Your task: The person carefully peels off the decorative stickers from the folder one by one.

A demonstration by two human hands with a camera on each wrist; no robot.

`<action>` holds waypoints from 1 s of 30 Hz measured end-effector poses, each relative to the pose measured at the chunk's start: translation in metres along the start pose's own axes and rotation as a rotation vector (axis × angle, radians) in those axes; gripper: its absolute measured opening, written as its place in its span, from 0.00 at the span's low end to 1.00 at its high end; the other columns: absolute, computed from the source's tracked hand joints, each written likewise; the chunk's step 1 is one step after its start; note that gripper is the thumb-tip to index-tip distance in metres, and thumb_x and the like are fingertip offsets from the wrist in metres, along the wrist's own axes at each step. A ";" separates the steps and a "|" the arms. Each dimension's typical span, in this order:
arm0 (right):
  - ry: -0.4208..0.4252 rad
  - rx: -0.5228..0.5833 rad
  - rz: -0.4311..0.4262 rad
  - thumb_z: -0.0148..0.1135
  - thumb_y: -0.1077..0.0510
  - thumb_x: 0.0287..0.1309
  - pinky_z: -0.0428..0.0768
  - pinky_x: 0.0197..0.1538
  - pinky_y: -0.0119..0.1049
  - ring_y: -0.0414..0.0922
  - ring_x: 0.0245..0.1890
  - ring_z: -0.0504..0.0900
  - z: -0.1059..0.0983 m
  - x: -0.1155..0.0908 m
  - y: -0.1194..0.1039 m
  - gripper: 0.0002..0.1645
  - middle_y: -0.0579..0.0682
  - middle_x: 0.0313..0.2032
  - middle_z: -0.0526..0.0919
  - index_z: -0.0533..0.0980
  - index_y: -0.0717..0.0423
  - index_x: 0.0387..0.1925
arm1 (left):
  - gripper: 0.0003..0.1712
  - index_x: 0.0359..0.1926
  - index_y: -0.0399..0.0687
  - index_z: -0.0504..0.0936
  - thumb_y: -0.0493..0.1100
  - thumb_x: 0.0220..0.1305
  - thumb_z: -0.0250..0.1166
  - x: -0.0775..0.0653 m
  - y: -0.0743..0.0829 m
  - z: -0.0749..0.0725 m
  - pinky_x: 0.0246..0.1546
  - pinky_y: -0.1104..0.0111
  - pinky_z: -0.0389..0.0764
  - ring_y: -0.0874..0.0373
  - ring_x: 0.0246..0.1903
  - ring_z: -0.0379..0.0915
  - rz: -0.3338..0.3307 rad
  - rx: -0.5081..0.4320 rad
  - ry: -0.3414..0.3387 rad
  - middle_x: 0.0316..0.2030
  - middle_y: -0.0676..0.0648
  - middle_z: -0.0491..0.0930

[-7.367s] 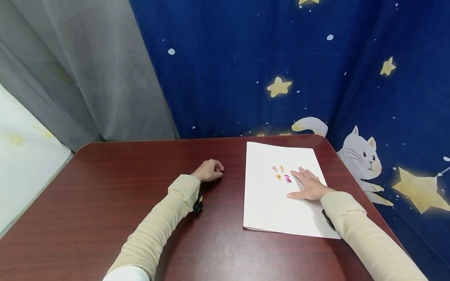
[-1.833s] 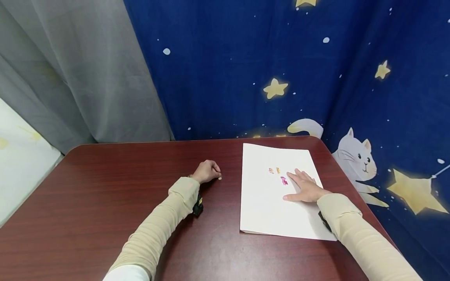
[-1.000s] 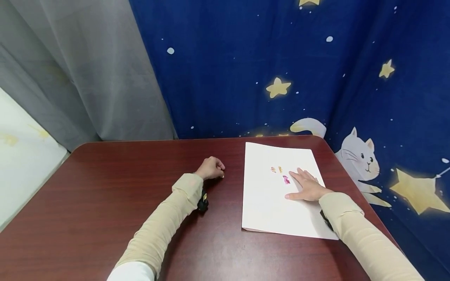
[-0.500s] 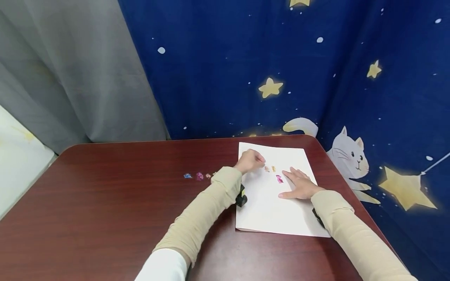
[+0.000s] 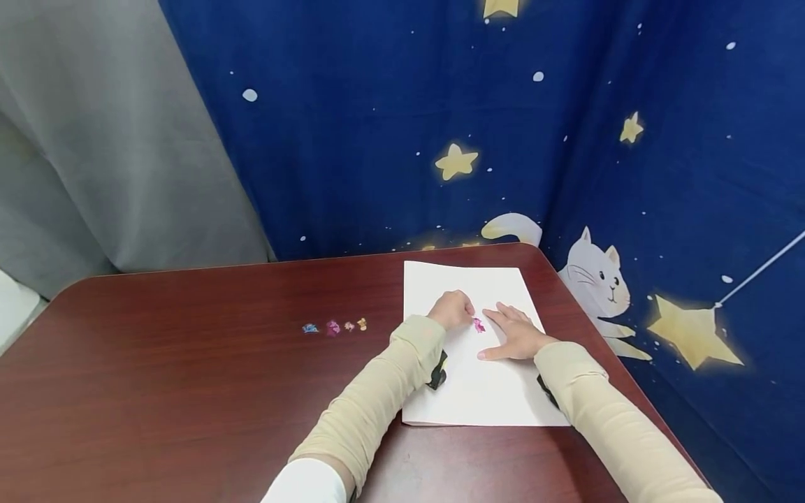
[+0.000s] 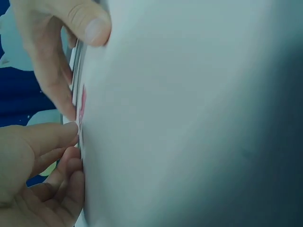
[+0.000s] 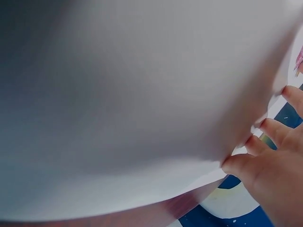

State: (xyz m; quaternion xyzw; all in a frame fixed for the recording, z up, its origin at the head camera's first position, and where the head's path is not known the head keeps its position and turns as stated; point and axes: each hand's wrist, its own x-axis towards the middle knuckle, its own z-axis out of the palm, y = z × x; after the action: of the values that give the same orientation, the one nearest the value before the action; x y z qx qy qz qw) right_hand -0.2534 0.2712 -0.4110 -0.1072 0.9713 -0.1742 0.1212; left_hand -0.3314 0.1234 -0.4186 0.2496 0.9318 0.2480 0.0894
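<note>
The left hand (image 5: 451, 311) works over the paper with fingers curled in and tips drawn close together, a narrow grip. I cannot tell whether it pinches anything: the left wrist view shows the fingertips at the sheet but nothing clearly between them. Just beside those tips, in the gap between the two hands, the pink piece (image 5: 479, 325) lies on the white paper (image 5: 490, 391). The right hand (image 5: 517, 337) rests wide on the sheet on the other side of that piece, fingers spread and thumb out, gripping nothing and apparently steadying it.

Farther out, well left of the paper, four small pieces sit in a row on the table (image 5: 189, 391): the blue piece (image 5: 310, 327), the purple piece (image 5: 332, 327), the pale pink piece (image 5: 349, 326) and the gold piece (image 5: 361, 324), each a little apart from the next.

My judgement is that the work carries pieces from paper to row. On that reading, four are done and the pink one is left, at least (the left hand could well be covering others, so I would not call it the last). The job looks more than begun, but unfinished.
</note>
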 end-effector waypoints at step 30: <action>0.019 -0.004 -0.022 0.63 0.33 0.37 0.46 0.59 0.58 0.64 0.62 0.44 0.003 0.003 0.004 0.58 0.68 0.63 0.48 0.55 0.64 0.63 | 0.10 0.22 0.48 0.80 0.29 0.49 0.60 -0.016 0.021 0.001 0.37 0.74 0.71 0.60 0.31 0.73 0.113 0.230 0.054 0.26 0.52 0.78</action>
State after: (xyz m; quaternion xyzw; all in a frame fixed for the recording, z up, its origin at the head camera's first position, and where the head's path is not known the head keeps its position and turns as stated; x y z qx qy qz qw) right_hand -0.2565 0.2732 -0.4160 -0.1164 0.9715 -0.1746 0.1098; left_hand -0.3082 0.1314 -0.4078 0.3035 0.9406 0.1507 0.0211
